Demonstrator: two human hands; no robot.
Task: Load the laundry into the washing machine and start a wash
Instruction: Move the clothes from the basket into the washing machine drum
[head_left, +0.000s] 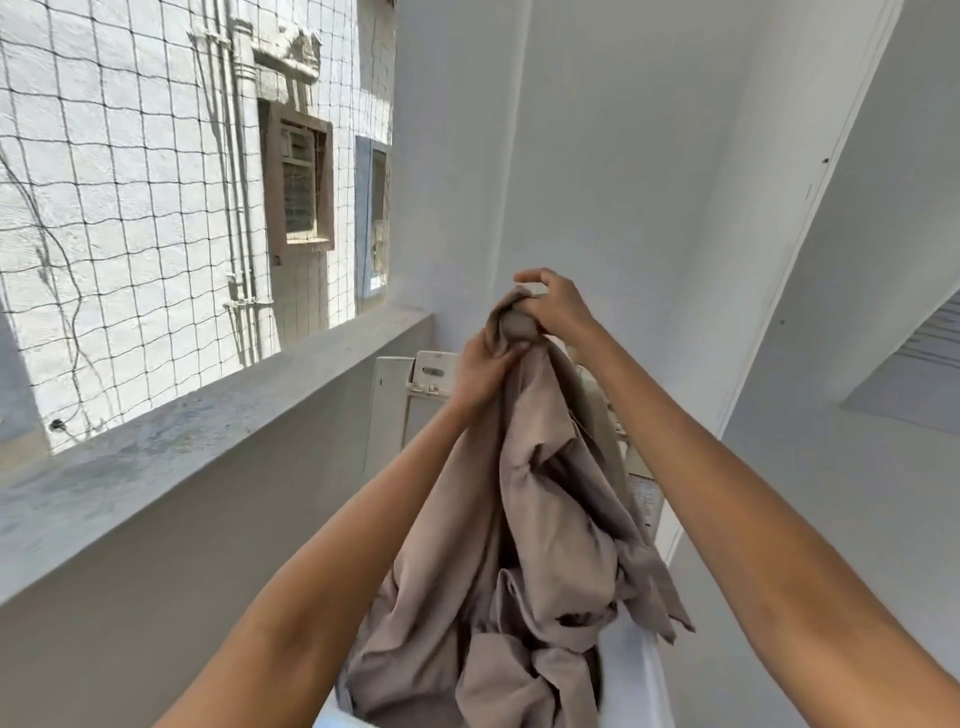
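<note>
Head view: both hands, left hand (480, 376) and right hand (553, 306), pinch the bunched top of a soft, limp, light-looking cloth (545, 519); gathering its dangling folds lower probably helps.

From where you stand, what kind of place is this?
Probably a home balcony used for laundry: a netted opening faces a neighbouring building, a white washing machine stands ahead, and both hands hold up a beige cloth.

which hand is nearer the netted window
Left. The left hand grips the cloth on the side toward the window; the right hand grips its top, farther away.
</note>
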